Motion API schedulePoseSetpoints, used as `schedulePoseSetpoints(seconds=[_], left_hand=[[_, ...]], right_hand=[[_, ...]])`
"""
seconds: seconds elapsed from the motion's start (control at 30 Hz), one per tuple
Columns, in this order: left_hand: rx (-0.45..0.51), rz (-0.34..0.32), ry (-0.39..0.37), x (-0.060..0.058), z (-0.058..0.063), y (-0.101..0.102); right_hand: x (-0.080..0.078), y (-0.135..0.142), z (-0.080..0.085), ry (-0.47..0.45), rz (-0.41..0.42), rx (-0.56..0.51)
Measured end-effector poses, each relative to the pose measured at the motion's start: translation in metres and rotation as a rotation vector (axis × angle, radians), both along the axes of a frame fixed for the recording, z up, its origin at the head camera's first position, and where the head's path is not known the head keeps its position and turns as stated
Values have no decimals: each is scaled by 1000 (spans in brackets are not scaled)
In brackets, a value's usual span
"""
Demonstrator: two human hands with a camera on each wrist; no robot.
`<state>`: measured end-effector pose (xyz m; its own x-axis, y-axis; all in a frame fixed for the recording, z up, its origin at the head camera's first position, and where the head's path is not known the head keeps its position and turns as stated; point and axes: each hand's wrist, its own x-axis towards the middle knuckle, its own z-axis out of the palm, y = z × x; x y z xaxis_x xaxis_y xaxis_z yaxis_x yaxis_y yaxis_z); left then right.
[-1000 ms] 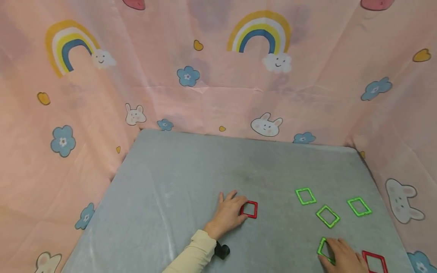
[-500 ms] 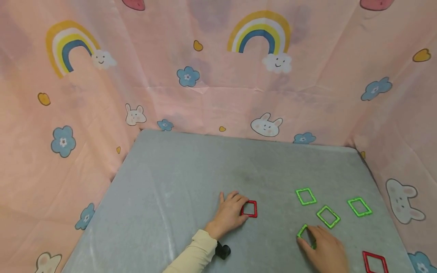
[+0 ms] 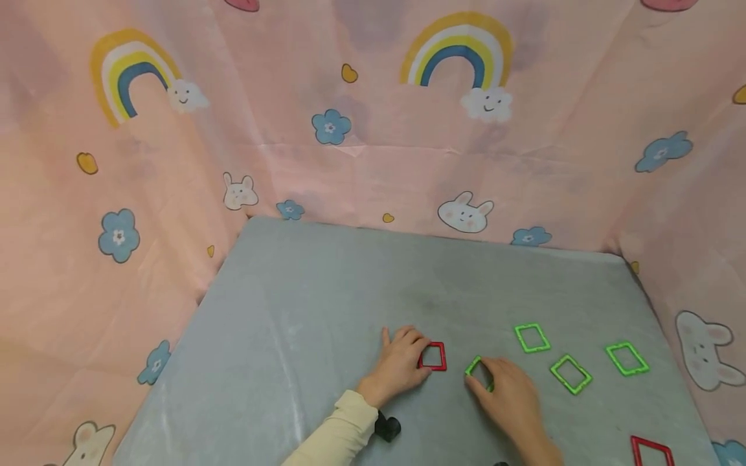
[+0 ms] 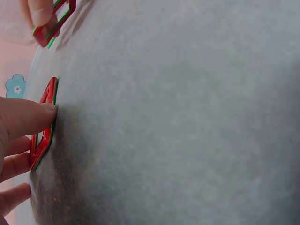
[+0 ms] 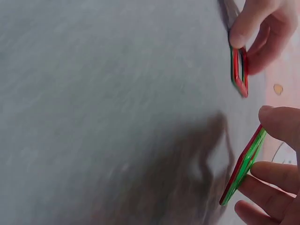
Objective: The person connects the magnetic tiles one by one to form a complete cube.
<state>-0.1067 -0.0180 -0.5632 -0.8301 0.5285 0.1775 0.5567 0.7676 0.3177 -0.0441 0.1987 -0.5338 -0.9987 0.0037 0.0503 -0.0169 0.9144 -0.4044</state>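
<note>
The person's right hand (image 3: pixel 513 395) is pinching a green frame (image 3: pixel 473 366) by opposite edges, thumb on one side and fingers on the other, and seems to be tilting it just clear of the grey worktop (image 3: pixel 291 310). Across from it, the left hand (image 3: pixel 398 362) is gripping a red frame (image 3: pixel 445 356) on the worktop in much the same way, thumb and fingers on opposite edges, with one finger standing away from the rest. The two held frames are sitting near each other — not touching, with bare worktop showing between them.

Both are looking light and stiff to me, probably hard plastic: smooth enough to be slipping a little, I'd guess, yet hardly fragile. The thin outer bars are offering the best hold, two opposite ones between thumb and fingers.

Counting round, I'm making it four green ones: the one in the right hand, plus a far green frame (image 3: pixel 544 336), a middle green frame (image 3: pixel 579 366) and an outermost green frame (image 3: pixel 636 371), these three lying flat and apart beyond that hand. Red ones are coming to two — the left hand's and a second red frame (image 3: pixel 652 443), which the bottom of the head view is cutting off. A dark object (image 3: pixel 387 427) is showing beside the cream sleeve (image 3: pixel 344 424); I'm not managing to tell what it is.
</note>
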Motion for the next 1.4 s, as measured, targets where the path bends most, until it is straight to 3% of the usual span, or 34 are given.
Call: schedulePoseSetpoints(seconds=[0.17,0.7,1.03,1.4], left_hand=[[5,9,24,0,-2,0],[-46,7,6,-1,4,-1],[-59,2,-5,-1,6,-1],[-62,4,-23,-1,6,-1]], right_hand=[[-7,-11,1,8,8,-24],[-20,-31,8,-114,-26,-42],[-24,-37,6,-85,-12,-79],[-29,-45,4,-132,-14,-120]])
